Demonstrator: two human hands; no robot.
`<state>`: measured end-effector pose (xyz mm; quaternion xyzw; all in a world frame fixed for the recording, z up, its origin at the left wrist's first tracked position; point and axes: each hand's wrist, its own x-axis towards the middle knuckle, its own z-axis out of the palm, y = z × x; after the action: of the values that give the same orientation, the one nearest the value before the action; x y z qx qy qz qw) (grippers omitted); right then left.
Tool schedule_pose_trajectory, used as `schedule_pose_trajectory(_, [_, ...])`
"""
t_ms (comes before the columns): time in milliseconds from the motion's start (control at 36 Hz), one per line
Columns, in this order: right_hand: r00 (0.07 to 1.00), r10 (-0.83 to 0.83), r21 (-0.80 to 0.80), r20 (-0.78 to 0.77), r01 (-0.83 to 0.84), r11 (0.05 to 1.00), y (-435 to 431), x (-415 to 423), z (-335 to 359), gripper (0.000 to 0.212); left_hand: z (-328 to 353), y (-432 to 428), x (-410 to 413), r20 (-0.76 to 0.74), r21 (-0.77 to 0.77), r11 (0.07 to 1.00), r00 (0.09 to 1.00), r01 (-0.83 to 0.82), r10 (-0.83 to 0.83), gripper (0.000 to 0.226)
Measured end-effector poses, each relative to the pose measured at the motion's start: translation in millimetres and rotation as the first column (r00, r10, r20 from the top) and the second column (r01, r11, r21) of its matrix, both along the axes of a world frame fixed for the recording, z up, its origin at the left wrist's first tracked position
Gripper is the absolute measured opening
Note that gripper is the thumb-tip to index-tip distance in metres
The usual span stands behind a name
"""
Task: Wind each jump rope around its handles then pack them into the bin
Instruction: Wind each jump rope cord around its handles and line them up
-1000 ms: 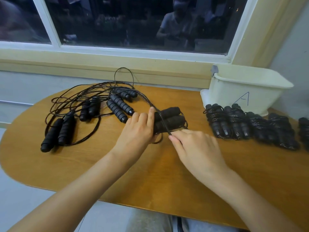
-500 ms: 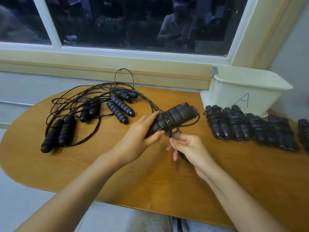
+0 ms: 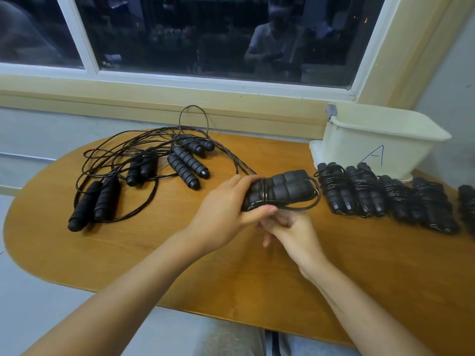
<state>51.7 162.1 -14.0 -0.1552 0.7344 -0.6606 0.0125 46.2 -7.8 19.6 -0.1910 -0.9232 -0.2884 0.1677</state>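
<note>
Gripping the paired handles [image 3: 282,188] with left hand [image 3: 223,211], above the table [image 3: 154,253], left of the bin [image 3: 372,150]. Curling right hand [image 3: 295,235] just beneath; cannot tell if pinching the partly wound cord [image 3: 265,192].

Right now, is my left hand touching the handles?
Touching. The head view shows the left hand gripping the handles, with fingers curled over the top and the thumb pressed underneath.

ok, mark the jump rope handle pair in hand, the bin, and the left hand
jump rope handles [image 3: 288,187]: head view, on the foam grip, about mid-length.
white bin [image 3: 347,150]: head view, on the left part of its front wall.
left hand [image 3: 223,209]: head view, on the back of the hand.
</note>
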Motion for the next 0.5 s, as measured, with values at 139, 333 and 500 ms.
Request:
schedule_pose_trajectory(139, [0.973,0.072,0.319,-0.218,0.002,0.948,16,0,-13,0.019,4,-15,-10,-0.068,-0.011,0.998,0.995,-0.068,0.067,0.076])
schedule_pose_trajectory(333, [0.960,0.212,0.582,-0.180,-0.070,0.810,57,-17,-18,0.016,15,-35,-16,-0.152,-0.016,0.997,0.986,-0.077,0.074,0.075])
schedule_pose_trajectory(500, [0.971,0.238,0.577,-0.030,-0.177,0.797,85,-50,-5,0.028,8,-40,-14,-0.226,-0.029,1.000,0.974,0.007,-0.014,0.074])
